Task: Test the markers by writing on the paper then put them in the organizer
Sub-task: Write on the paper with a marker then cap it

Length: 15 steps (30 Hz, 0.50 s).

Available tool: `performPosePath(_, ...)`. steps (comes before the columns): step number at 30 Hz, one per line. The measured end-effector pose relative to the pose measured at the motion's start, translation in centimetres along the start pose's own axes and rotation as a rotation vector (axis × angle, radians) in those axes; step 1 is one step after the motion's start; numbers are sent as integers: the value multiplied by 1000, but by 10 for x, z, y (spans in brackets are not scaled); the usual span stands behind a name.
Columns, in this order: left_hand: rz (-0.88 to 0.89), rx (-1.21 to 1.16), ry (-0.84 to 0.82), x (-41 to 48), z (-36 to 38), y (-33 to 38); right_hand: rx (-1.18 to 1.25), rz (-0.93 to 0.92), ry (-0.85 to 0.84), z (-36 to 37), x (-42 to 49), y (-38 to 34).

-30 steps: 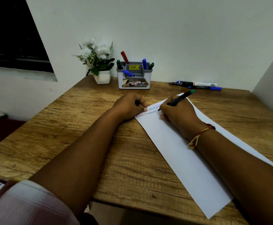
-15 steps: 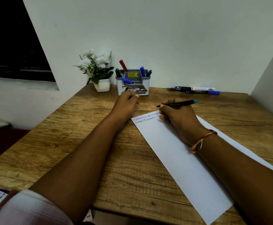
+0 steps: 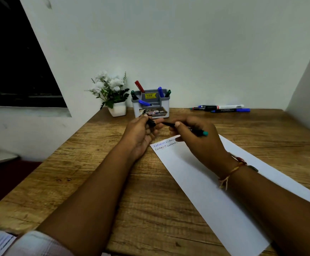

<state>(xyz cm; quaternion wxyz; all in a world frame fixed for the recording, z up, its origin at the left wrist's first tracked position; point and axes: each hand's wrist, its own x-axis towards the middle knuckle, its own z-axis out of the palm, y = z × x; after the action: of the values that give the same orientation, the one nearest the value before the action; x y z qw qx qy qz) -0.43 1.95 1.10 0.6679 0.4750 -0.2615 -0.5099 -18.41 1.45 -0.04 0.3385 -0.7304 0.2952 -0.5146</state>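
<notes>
Two lines on the paper [image 3: 196, 174] below my grip — right hand [image 3: 196, 143] pinches green marker [image 3: 200, 133], left hand [image 3: 138, 133] holds cap [image 3: 151, 123] — capping, organizer [image 3: 151, 106] drop, loose markers [image 3: 222, 108] pending.

A potted white flower plant [image 3: 111, 93] stands on the wooden table [image 3: 87, 174]
</notes>
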Motion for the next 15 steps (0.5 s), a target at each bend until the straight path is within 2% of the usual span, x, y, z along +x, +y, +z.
performPosePath(4,-9,3,3,1,1,-1,-101,-88,-82,1,-2,-2)
performPosePath(15,-10,63,-40,-1,4,-4,-225,-113,-125,0,-3,3)
